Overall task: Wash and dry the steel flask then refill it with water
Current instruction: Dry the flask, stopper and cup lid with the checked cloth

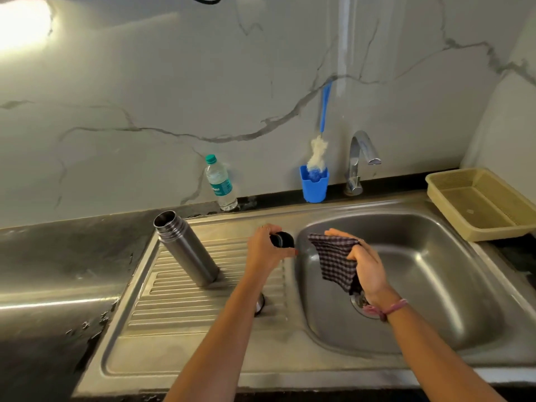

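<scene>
The steel flask stands open-mouthed on the ribbed drainboard, left of both hands. My left hand grips a small black flask stopper just above the drainboard's right edge. My right hand holds a dark checked cloth over the sink basin, close to the stopper. A small steel cap peeks out from under my left forearm on the drainboard.
A plastic water bottle stands against the marble wall. A blue cup holds a bottle brush beside the chrome tap. A beige plastic basket sits at the right. Dark counter lies left.
</scene>
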Motion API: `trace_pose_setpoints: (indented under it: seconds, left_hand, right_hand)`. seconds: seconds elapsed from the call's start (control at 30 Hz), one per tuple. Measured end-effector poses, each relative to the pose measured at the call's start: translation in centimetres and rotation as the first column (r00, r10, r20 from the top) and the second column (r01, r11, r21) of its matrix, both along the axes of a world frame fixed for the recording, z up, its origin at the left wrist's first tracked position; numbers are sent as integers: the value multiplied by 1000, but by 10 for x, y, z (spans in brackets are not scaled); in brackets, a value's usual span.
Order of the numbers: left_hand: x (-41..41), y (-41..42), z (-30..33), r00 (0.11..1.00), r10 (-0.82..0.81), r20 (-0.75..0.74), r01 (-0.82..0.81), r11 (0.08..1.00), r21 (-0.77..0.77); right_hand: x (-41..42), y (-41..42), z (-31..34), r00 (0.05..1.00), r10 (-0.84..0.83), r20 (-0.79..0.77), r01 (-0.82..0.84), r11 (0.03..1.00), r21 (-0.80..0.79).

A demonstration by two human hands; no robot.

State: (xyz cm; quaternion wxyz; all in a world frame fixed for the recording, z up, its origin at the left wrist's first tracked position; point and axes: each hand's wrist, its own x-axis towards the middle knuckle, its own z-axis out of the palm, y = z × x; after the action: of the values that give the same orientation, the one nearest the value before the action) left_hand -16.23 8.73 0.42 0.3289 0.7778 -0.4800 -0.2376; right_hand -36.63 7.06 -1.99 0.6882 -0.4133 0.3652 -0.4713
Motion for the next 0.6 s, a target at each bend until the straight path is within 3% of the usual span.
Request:
trace_pose_setpoints:
  seconds: [0.1, 0.23, 0.6]
  left_hand:
    - [33, -1, -10, 975, -76, 208, 50, 990, 129]
    - [68, 1, -29, 937, -135, 323, 46, 962, 269]
    - [93, -5, -59, 910, -198, 365, 74, 942, 328]
  right_hand:
    - [6, 6, -9, 998, -58, 8, 58, 997, 56]
    - [16, 15, -13, 991, -131, -14, 132, 987, 92]
    - [34, 28, -14, 985, -172, -32, 174, 979, 109]
